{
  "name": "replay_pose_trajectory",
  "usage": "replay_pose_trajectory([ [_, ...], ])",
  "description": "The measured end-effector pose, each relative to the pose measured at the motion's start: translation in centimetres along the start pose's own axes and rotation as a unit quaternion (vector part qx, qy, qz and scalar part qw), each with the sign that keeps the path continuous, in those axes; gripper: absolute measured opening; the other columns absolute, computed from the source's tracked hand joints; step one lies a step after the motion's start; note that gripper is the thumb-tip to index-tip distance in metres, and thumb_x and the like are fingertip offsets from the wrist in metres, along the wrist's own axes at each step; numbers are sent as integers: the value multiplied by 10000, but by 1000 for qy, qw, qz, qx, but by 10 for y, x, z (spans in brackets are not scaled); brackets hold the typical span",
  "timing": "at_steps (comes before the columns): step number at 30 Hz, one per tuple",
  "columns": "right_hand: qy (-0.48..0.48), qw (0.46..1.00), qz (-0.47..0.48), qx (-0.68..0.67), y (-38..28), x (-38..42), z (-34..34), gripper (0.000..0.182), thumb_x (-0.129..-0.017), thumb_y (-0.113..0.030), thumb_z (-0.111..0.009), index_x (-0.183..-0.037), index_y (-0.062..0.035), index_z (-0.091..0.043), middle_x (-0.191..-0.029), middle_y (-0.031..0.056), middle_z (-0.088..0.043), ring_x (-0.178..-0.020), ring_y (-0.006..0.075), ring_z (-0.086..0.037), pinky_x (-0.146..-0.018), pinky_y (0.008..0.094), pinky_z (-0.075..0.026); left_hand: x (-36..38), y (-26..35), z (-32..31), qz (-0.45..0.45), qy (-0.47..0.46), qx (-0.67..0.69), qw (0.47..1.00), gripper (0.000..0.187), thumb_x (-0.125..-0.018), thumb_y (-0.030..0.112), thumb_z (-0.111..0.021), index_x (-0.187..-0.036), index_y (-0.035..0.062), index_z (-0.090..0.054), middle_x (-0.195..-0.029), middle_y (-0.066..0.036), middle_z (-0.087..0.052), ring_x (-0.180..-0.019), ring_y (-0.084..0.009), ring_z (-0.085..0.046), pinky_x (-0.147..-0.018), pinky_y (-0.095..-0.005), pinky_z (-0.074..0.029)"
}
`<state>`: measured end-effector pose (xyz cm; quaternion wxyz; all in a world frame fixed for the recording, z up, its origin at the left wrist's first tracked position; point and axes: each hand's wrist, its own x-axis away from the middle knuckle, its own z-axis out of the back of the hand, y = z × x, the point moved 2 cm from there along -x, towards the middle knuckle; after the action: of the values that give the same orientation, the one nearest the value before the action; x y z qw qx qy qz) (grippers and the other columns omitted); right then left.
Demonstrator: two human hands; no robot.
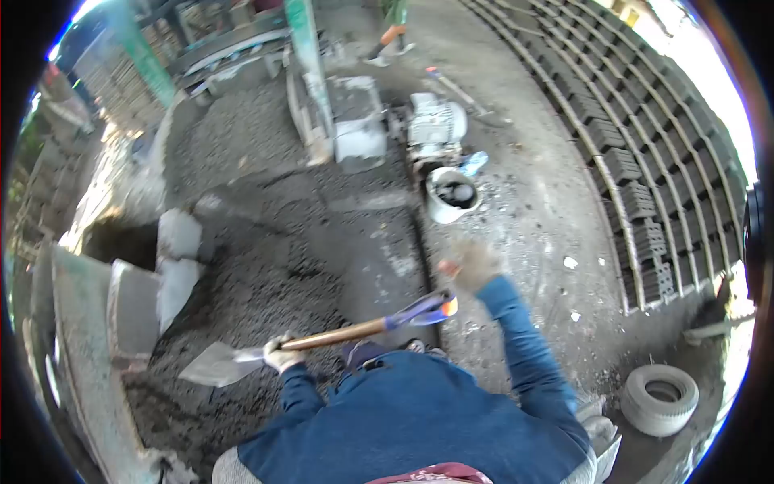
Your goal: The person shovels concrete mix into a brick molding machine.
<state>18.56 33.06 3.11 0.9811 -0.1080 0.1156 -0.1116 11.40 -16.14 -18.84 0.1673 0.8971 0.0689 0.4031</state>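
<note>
My gloved left hand [283, 353] is closed round the lower shaft of a shovel [343, 333], close to where the metal blade joins it. The blade [219, 365] points left, over dark, loose gravelly material [266, 282]. At the other end, the purple and orange handle lies to the right, in front of my body. My right hand [474, 264], also gloved, is raised beyond the handle and apart from it. Motion smears its fingers, so their pose and anything in them cannot be made out.
A white bucket [451, 206] with dark contents stands ahead, by an electric motor [436, 125]. Another long-handled tool [463, 93] lies farther back near a person's legs [393, 36]. Racks of grey blocks [629, 169] line the right; a tire [659, 400] lies lower right.
</note>
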Motion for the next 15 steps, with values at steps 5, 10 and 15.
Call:
replay_pose_trajectory([
  [5,-299,850,-369,-228,47,80,-107,645,-954,-637,-417,-1051,-79,-726,-1067,216,-698,-1048,357,-659,-905,473,-495,24,1,-62,-11,-127,61,990,176,-840,203,-647,-741,108,-537,-589,6,-479,-473,-134,-442,-463,-268,-439],
  [10,-308,767,-402,-393,63,151,-93,358,-946,-406,-599,-1011,-67,-694,-960,186,-702,-932,323,-687,-801,427,-546,80,-40,-118,25,-221,-35,974,409,-959,495,-573,-800,118,-574,-581,6,-477,-484,-155,-457,-554,-333,-464],
  [15,-342,935,-25,94,155,277,-224,241,-892,-347,-586,-1019,-187,-714,-1013,102,-708,-880,288,-693,-741,459,-526,108,-106,-138,111,-148,-188,964,371,-946,479,-583,-848,127,-520,-648,2,-495,-555,-164,-474,-647,-410,-467],
])
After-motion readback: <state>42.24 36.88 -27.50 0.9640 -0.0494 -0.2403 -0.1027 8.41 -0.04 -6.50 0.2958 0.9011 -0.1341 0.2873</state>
